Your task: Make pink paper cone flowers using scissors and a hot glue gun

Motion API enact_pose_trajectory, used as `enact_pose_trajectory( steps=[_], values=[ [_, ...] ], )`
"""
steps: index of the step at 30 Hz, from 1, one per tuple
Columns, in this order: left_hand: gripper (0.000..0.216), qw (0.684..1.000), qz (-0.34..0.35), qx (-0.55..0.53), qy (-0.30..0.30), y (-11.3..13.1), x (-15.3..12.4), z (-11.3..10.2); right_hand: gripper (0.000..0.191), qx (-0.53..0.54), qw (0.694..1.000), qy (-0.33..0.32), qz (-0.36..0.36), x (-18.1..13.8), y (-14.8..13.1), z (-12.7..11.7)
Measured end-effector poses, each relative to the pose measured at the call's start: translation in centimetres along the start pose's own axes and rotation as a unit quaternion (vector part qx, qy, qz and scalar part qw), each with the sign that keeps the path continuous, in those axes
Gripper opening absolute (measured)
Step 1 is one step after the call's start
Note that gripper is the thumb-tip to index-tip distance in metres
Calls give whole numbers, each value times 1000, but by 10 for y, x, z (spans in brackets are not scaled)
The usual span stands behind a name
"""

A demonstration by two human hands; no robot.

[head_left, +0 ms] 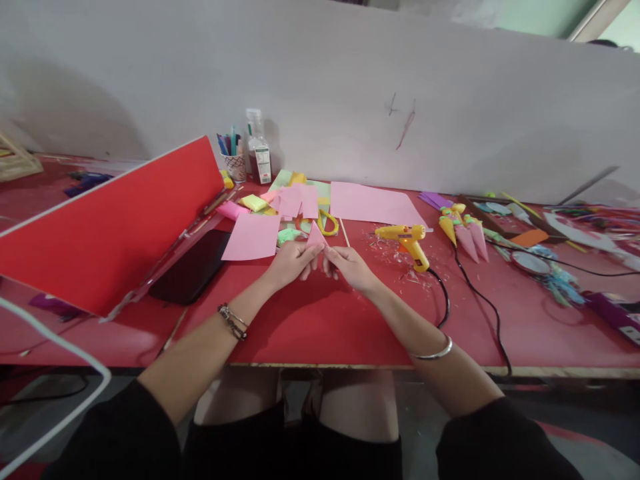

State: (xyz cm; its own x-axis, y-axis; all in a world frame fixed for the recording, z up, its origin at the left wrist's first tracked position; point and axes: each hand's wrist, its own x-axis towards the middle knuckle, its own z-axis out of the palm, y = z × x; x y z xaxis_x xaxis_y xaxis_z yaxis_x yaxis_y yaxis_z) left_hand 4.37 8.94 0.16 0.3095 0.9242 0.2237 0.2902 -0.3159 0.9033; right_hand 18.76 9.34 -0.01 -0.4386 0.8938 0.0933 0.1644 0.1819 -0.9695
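A small piece of pink paper (315, 236), drawn to a point at its top, is pinched between my two hands above the red table. My left hand (294, 260) grips its left side with thumb and fingers. On the other side my right hand (346, 264) holds the lower right edge. Just behind lie yellow-handled scissors (329, 225) and a pale green crumpled piece (290, 235). A larger pink sheet (253, 236) rests left of my hands, and smaller pink paper pieces (299, 200) are stacked beyond them.
A yellow glue gun (407, 239) with a black cord lies to the right, among glue strands. Past it are pink and yellow paper cones (470, 237). A red board (125, 227) stands slanted at left near a dark tablet-like slab (193, 267). A pen cup (234, 165) and bottle (260, 157) stand behind.
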Motion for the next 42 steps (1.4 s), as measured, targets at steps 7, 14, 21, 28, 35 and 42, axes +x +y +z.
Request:
enact_pose_trajectory(
  steps=[7, 14, 21, 28, 35, 42],
  values=[
    [31, 997, 12, -70, -24, -1, 1, 0, 48, 18, 1000, -4, -18, -1, -2, -1],
    [39, 996, -20, -72, -46, 1, -1, 0, 45, 11, 999, 41, -30, -1, -4, -1],
    [38, 996, -18, -86, -32, 1, 0, 2, 43, -4, 997, 56, -55, 0, -1, -2],
    [33, 995, 44, -52, 67, -1, 1, -1, 42, 6, 997, 54, -52, 0, -1, -2],
    [29, 993, 51, -73, 81, -2, 1, -1, 44, 8, 996, 73, -45, 1, 0, -2],
    [30, 995, 48, -43, 75, -2, 1, -2, 43, -16, 996, 82, -43, 1, 0, -2]
  ],
)
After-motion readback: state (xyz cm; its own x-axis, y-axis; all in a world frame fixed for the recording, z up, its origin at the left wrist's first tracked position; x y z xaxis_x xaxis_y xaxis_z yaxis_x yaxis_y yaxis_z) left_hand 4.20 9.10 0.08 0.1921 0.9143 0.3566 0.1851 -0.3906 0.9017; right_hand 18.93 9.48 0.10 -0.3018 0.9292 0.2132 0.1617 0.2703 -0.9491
